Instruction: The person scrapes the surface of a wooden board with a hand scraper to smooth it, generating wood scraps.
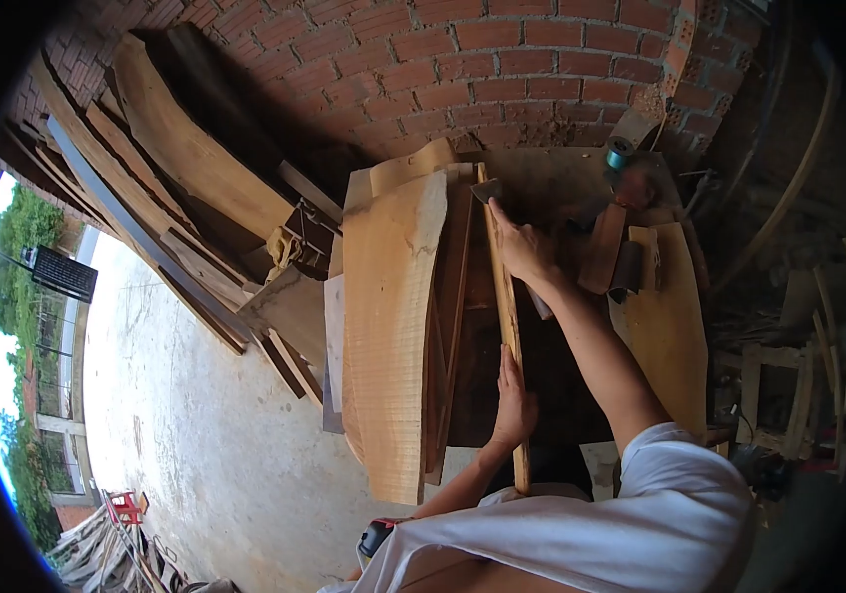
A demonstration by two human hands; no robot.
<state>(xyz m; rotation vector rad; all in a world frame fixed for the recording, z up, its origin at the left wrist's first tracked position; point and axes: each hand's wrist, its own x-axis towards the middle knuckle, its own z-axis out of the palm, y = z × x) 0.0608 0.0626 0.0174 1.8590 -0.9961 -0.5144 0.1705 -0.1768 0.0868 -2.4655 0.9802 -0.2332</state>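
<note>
A long, narrow wooden strip (503,287) runs from near my waist up across the dark work surface. My left hand (515,403) grips its lower part, fingers lying along the side. Farther up, my right hand (524,249) is closed on a tool with a dark flat head (486,191), which rests at the strip's upper end. My index finger points along that head. The palm hides most of the tool, so its exact kind cannot be made out. Just left of the strip stands a stack of broad boards (395,336) with wavy edges.
A yellowish board (675,326) lies at the right, with dark pieces on it. A teal spool (619,151) sits at the back right, before a brick wall (512,59). Long planks (196,163) lean at the left above the concrete floor (196,425).
</note>
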